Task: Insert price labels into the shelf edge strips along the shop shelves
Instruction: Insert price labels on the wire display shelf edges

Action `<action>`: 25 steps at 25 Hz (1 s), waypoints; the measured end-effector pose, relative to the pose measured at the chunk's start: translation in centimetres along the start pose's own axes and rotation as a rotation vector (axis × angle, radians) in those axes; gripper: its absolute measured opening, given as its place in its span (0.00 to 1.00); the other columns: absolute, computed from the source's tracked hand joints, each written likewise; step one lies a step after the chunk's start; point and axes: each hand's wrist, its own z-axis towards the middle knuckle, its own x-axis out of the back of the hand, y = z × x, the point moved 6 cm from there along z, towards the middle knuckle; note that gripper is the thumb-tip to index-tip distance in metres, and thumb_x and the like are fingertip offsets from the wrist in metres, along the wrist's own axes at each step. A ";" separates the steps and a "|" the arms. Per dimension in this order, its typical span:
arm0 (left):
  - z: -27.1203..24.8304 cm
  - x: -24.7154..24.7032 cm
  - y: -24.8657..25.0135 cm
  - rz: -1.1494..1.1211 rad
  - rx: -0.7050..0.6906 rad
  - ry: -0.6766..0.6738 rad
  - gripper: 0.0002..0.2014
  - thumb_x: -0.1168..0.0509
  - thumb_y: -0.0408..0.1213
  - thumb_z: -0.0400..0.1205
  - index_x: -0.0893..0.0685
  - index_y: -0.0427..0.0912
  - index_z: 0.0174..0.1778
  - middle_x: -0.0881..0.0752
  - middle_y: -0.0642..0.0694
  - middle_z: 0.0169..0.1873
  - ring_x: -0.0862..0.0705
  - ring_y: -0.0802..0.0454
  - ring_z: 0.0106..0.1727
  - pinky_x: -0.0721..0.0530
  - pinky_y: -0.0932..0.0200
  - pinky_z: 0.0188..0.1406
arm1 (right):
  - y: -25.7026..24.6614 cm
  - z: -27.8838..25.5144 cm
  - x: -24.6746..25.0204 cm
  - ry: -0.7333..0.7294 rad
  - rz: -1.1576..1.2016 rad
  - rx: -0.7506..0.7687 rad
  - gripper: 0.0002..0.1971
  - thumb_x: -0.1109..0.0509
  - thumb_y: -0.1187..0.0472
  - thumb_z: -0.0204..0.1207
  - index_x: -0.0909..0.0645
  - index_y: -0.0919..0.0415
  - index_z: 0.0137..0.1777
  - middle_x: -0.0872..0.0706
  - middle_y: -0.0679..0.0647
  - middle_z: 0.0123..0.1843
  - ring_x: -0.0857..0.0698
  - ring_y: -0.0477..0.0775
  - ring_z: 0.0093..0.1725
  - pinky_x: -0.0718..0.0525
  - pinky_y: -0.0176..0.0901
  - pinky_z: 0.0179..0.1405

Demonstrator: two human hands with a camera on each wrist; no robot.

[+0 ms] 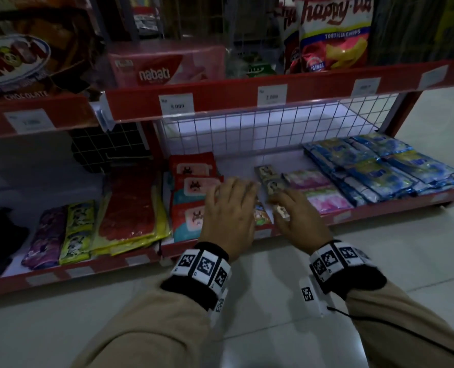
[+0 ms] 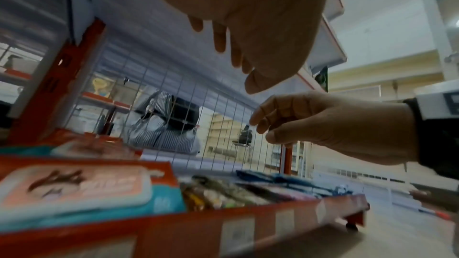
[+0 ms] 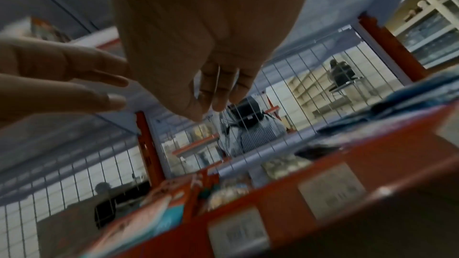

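Both my hands hover over the front of the bottom shelf. My left hand [image 1: 233,200] is flat, palm down, fingers straight, above the red wipe packs [image 1: 194,187]. My right hand [image 1: 294,213] has loosely curled fingers over a strip of small sachets [image 1: 269,179]; I see no label in it. The left wrist view shows the left hand [image 2: 248,36] and the right hand [image 2: 310,125] empty. Pale price labels [image 1: 341,216] sit in the red lower edge strip [image 1: 106,265], also seen close up as labels [image 3: 238,231]. More labels [image 1: 177,104] sit in the upper strip [image 1: 220,91].
Blue sachets [image 1: 379,166] and pink packs [image 1: 321,192] lie right of my hands, red and yellow packs [image 1: 130,208] to the left. A white wire grid [image 1: 273,128] backs the shelf. The upper shelf carries snack bags [image 1: 334,33]. Pale tiled floor [image 1: 273,328] lies below.
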 end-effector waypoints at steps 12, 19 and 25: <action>-6.7 -9.8 -0.5 -0.027 0.032 -0.459 0.27 0.44 0.41 0.81 0.35 0.44 0.78 0.30 0.45 0.72 0.32 0.44 0.70 0.36 0.48 0.69 | 2.8 -5.4 -7.4 -0.135 -0.285 0.016 0.26 0.29 0.67 0.64 0.20 0.60 0.65 0.20 0.61 0.62 0.22 0.65 0.57 0.22 0.54 0.50; -6.5 -10.1 -0.5 -0.043 0.077 -0.449 0.25 0.43 0.42 0.81 0.34 0.44 0.75 0.30 0.45 0.69 0.31 0.44 0.68 0.33 0.49 0.67 | 3.3 -5.9 -8.5 -0.139 -0.482 0.014 0.26 0.37 0.61 0.67 0.22 0.56 0.68 0.21 0.60 0.66 0.22 0.65 0.58 0.29 0.52 0.49; -6.2 -10.1 -0.5 -0.040 0.094 -0.443 0.24 0.42 0.43 0.80 0.33 0.44 0.74 0.28 0.45 0.68 0.30 0.45 0.66 0.33 0.50 0.65 | 3.4 -7.0 -9.1 -0.183 -0.535 0.018 0.29 0.39 0.59 0.70 0.27 0.56 0.75 0.23 0.61 0.71 0.21 0.65 0.61 0.25 0.55 0.52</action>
